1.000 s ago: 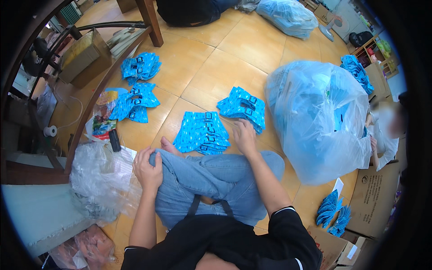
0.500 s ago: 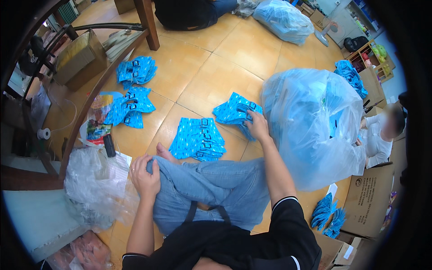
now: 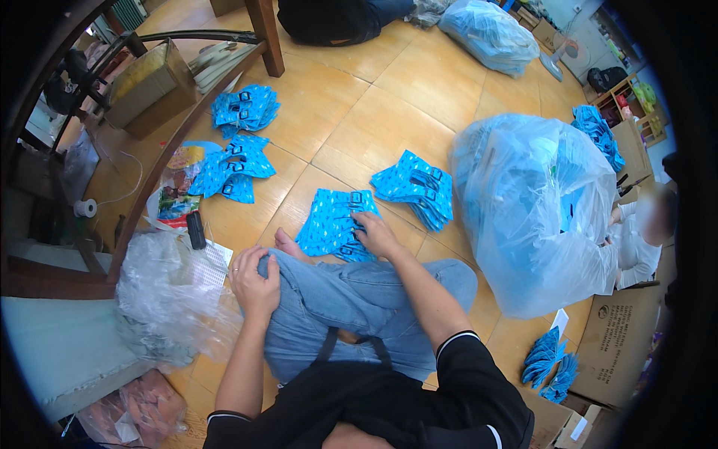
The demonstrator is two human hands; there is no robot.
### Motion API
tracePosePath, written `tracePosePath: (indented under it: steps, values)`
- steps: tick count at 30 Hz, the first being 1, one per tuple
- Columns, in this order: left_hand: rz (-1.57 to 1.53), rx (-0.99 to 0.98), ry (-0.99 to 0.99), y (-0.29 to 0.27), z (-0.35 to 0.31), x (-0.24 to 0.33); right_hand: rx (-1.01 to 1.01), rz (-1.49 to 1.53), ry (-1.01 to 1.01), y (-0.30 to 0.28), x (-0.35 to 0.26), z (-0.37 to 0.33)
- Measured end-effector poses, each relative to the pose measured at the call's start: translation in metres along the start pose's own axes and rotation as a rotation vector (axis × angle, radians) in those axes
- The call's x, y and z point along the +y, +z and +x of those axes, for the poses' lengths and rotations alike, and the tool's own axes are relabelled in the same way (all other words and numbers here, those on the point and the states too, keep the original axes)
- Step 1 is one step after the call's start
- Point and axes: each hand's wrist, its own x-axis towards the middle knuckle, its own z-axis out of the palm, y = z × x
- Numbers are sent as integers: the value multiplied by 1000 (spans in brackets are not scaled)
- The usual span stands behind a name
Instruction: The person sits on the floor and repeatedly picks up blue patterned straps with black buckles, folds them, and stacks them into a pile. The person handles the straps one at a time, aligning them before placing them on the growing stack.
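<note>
Glossy tan floor (image 3: 404,112). Bulging, crinkled clear-plastic bag (image 3: 535,217). Soft denim jeans (image 3: 359,295). Fanned blue stack (image 3: 321,224), thin patterned pieces, on floor just beyond the jeans; right hand (image 3: 376,236) on it, fingers bent (can't tell if pinching). Left hand (image 3: 255,283) atop jeans' knee, fingers slightly spread.

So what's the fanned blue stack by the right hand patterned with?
The fanned blue stack has white marks, black outlines: head view.
</note>
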Motion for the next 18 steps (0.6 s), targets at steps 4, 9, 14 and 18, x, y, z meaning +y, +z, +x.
tracePosePath:
  steps: [4,9,14,18]
  values:
    - [-12,-3,3,0,0,-2,22,-20,5,-11,-9,4]
    - [-56,25,-19,1,-3,-2,424,12,-26,-57,-49,-3]
    - [-78,9,41,-8,-2,3,473,172,-24,-115,-113,-41]
    - [-342,-162,114,-21,-16,32,441,215,-43,-136,-157,-80]
